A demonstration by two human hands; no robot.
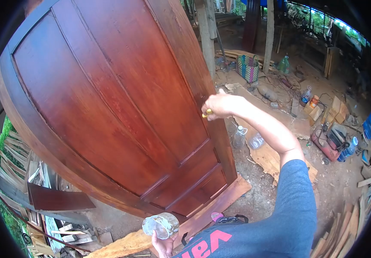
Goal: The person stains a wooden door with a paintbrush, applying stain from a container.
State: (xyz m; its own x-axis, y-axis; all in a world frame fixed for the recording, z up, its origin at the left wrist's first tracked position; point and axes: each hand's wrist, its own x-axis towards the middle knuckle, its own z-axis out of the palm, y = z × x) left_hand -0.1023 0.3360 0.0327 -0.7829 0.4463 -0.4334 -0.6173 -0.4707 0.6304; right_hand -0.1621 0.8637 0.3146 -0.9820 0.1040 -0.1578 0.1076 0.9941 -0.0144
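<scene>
A large reddish-brown wooden door (121, 90) with recessed panels stands tilted in front of me. My right hand (221, 105) is closed at the door's right-hand frame, around what looks like a paintbrush (208, 112); only its yellow handle shows, and the bristles are hidden. Low down, near the bottom of the door, my left hand (163, 247) grips a clear plastic container (161, 225) with smeared, whitish walls. The container is tipped toward me, and I cannot make out what is in it.
Beneath the door lies a plank (220, 198). Plastic bottles (239, 136) stand on flat boards to the right. Farther back are a woven basket (248, 69), a post (269, 36) and a red machine (325, 144). Scrap wood (342, 232) piles up at the lower right, and a brown panel (58, 198) lies left.
</scene>
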